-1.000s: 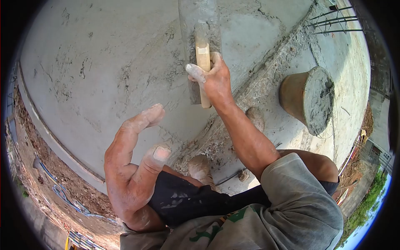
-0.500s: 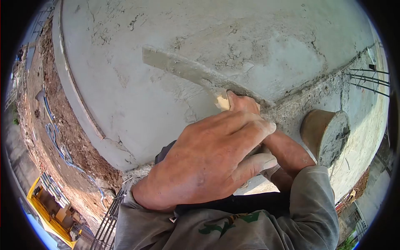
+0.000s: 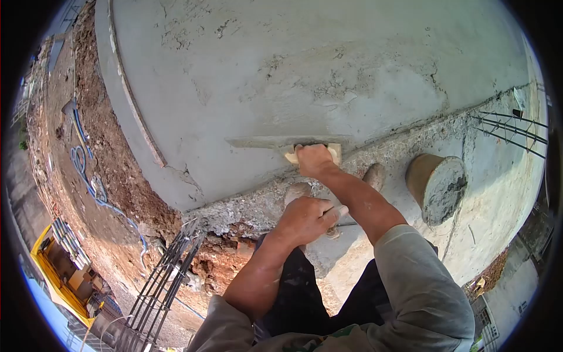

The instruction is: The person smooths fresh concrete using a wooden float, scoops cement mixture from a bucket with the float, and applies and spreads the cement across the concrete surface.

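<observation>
My right hand (image 3: 315,160) is wrapped round the pale wooden handle of a long trowel (image 3: 252,142). The flat blade lies along the wet grey cement (image 3: 234,88), pointing left from my fist. My left hand (image 3: 308,220) hovers closer to my body, below the trowel and over my feet, with its fingers curled; whether anything is in them I cannot make out. To the right of my right forearm stands a bucket (image 3: 423,179) filled with grey mortar.
A rough concrete edge (image 3: 258,205) runs below the wet surface. Rebar (image 3: 513,132) sticks out at the right, and more rebar (image 3: 161,281) stands at the lower left. A blue hose (image 3: 88,176) lies on reddish soil beyond a thin strip (image 3: 132,94).
The trowel has swung from pointing away from me to pointing left. My left hand has come across from the left, passed close to the camera and dropped lower, its fingers now curled.
</observation>
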Action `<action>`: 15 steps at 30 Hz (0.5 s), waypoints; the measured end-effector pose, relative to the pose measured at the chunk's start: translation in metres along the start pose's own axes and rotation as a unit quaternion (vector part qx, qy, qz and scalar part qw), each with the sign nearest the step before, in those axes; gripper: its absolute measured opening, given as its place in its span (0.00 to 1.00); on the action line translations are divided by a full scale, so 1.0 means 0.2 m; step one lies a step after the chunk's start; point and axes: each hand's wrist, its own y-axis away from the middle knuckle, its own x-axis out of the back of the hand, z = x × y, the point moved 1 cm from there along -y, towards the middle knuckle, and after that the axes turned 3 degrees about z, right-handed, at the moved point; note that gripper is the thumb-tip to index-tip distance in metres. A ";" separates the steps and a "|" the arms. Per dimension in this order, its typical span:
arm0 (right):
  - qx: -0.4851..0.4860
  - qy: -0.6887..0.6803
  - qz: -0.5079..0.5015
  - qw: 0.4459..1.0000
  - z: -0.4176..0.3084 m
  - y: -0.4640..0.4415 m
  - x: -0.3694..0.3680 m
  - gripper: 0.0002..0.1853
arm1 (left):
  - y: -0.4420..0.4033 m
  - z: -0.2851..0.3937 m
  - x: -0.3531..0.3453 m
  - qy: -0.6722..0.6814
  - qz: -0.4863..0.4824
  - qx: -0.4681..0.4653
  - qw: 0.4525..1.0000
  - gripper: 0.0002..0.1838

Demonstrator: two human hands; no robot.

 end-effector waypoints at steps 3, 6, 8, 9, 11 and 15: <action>-0.074 -0.015 -0.088 0.993 -0.12 0.12 0.26 0.15 | 0.11 -0.12 -0.07 0.091 0.142 0.075 0.983 0.20; -0.123 -0.014 -0.096 0.988 -0.20 0.41 0.54 0.17 | 0.37 -0.13 -0.16 0.126 0.247 0.092 0.956 0.19; -0.166 -0.003 -0.069 0.984 -0.19 0.63 0.67 0.17 | 0.53 -0.15 -0.20 0.061 0.226 0.177 0.956 0.11; -0.204 -0.009 -0.065 0.977 -0.17 0.74 0.73 0.17 | 0.60 -0.08 -0.16 0.091 0.244 0.166 0.951 0.10; -0.267 -0.025 -0.002 0.963 -0.13 0.97 0.82 0.16 | 0.70 0.05 -0.06 0.147 0.264 0.135 0.944 0.10; -0.333 -0.106 0.160 0.923 -0.01 1.46 0.91 0.15 | 0.74 0.19 0.26 0.096 0.254 0.096 0.958 0.14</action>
